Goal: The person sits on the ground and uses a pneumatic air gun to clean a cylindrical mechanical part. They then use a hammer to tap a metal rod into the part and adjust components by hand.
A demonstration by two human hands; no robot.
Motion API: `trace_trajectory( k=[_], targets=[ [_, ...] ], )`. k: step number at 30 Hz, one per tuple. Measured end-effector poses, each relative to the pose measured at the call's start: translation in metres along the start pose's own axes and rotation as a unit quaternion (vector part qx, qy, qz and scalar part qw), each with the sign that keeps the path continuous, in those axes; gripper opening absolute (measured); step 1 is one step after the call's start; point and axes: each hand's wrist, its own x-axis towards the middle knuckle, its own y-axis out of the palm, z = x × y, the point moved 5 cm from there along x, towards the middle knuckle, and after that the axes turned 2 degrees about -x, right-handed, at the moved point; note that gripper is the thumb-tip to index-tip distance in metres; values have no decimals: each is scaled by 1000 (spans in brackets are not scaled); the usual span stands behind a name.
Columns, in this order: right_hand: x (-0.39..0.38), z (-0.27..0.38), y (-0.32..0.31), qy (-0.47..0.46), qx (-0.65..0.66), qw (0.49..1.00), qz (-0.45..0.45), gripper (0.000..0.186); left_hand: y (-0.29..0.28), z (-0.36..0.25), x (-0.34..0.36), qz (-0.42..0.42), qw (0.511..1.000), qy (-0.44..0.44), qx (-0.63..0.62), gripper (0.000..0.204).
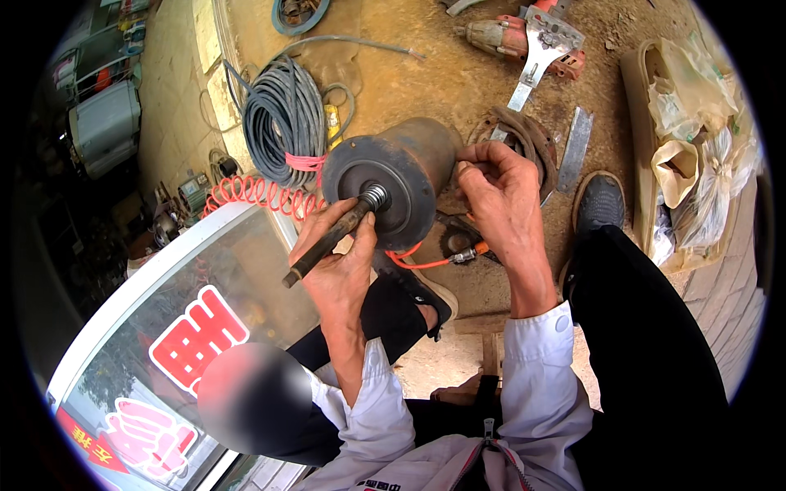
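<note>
A dark metal cylinder point(430, 139) with a wide round flange point(352, 168) lies on its side in front of me. From the middle of the flange a worn rod point(315, 255) sticks out toward me, with a coil spring point(375, 195) around its base. My left hand point(342, 266) is closed around the rod, thumb and fingers close to the spring. At the cylinder's right side is my right hand point(506, 200), its fingers curled and the thumb pressed against the forefinger. Whatever its fingertips may hold is too small to make out.
Behind the cylinder lie a cable coil point(282, 123) and a red power tool point(508, 37). Curved brake shoes point(524, 143) and a flat metal bar point(575, 147) sit at right, beside a box of plastic bags point(696, 155). A red coiled hose point(254, 195) runs left, near a glass door point(188, 303).
</note>
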Motion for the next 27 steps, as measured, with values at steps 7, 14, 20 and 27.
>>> trace_trajectory(
  k=[7, 14, 20, 27],
  targets=[
    [0, -1, 0, -4, -2, 1000, -3, 27, -2, 3, 0, 13, 997, -70, -2, 33],
    [0, -2, 1, 7, -1, 1000, 3, 27, 8, 8, 0, 36, 997, -72, 0, 41],
    [0, -1, 2, -5, -1, 1000, 1, 26, 10, 13, -1, 46, 998, -11, 33, 41],
    [-6, 9, 10, -50, -8, 998, 30, 26, 18, 11, 0, 15, 998, -53, -5, 34]
  ],
)
